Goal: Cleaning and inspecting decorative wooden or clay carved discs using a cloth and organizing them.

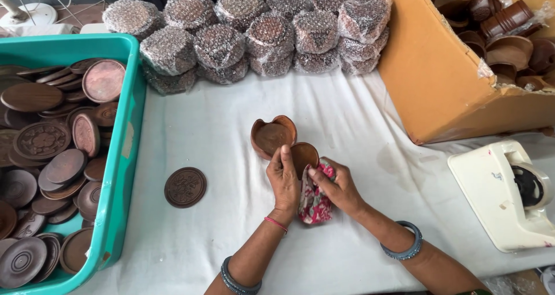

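Wooden disc (303, 156), small, round and brown, sits upright in the left hand (283, 179), whose grip closes on its edge. It looks stiff, light and smooth, best held by the rim. The right hand (338, 185) grips a red patterned cloth (315, 202) against it. Just beyond rests a notched wooden holder (272, 136) on the white surface (231, 127).

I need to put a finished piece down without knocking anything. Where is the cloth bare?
Bare cloth lies between the lone disc and the left hand, and between the wrapped bundles and the holder. The teal bin is crowded.
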